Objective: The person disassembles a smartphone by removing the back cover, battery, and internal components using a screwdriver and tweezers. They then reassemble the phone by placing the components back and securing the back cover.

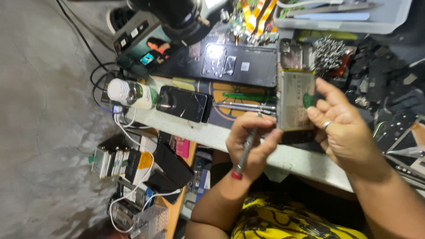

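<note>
My left hand (253,140) is closed around a thin metal screwdriver (245,152) with a red end cap, its tip pointing up toward an opened phone (295,99). The phone stands on edge over the bench, its back off and a pale battery and a green part showing. My right hand (343,128), a ring on one finger, grips the phone's right side with the fingers curled over its edge. Both hands are close together at the front edge of the workbench (199,130).
A dark phone with a cracked screen (183,104) lies left of my hands, beside a white bottle (130,94). Tweezers and tools (248,106) rest on the mat, with a black tray (239,64), a microscope (177,15) and a grey bin (385,22) behind. Cables and boxes hang lower left.
</note>
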